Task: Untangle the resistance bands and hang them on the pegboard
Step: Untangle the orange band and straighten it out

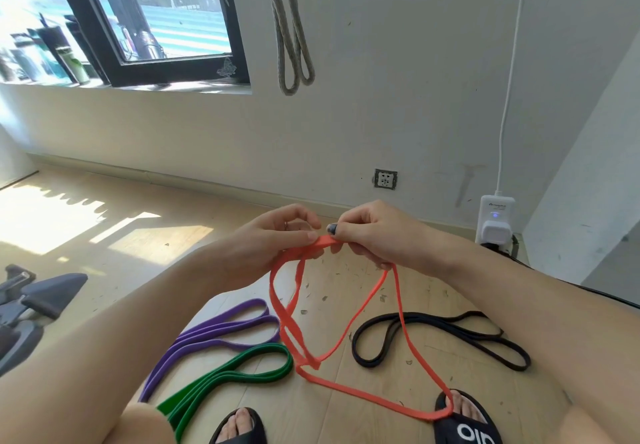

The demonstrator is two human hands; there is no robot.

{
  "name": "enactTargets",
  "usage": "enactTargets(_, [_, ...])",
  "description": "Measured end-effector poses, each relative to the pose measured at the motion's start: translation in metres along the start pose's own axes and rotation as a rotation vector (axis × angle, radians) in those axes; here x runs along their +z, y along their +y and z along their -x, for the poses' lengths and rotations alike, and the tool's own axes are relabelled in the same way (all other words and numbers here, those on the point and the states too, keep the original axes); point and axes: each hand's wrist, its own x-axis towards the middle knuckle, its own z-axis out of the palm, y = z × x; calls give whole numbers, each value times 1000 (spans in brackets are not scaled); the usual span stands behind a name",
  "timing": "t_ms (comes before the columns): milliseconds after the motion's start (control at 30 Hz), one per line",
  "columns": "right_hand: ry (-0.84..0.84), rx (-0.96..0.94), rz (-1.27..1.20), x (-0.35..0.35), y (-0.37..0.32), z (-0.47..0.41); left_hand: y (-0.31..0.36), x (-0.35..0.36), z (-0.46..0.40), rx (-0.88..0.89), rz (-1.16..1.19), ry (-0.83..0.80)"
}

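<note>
The wooden floor (114, 235) fills the lower half of the view, sunlit at 9 o'clock, with a pale wall (398, 104) behind it and a window (145, 17) at 11 o'clock. No pegboard shows in this view. A grey band (292, 34) already hangs on the wall at 12 o'clock (what it hangs from is out of frame).

On the floor lie 3 folded bands: the purple band (214, 334) at 7 o'clock, the green band (235, 374) just below and touching it, and the black band (446, 336) at 4 o'clock, apart from the others.

The orange band (294, 308) is the 1 in hand. It hangs from both hands at the centre, crosses over itself in a twist lower down, and its bottom loop trails across the floor to the right sandal (465, 423) at 5 o'clock.

The left hand (273, 239) pinches the flat top of the orange band between thumb and curled fingers; the right hand (374, 235) grips the same stretch just beside it, with a strand running down from under its palm.

The band looks light, limp and rubbery, so it should stretch and cling where strands cross. Taking hold near the crossing and feeding 1 loop through would likely free it better than pulling from the top.
</note>
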Motion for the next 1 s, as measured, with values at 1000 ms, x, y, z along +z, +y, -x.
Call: enactTargets(1000, [-13,52,-66,-3,3,-3,-4,2,3,6,-186,-24])
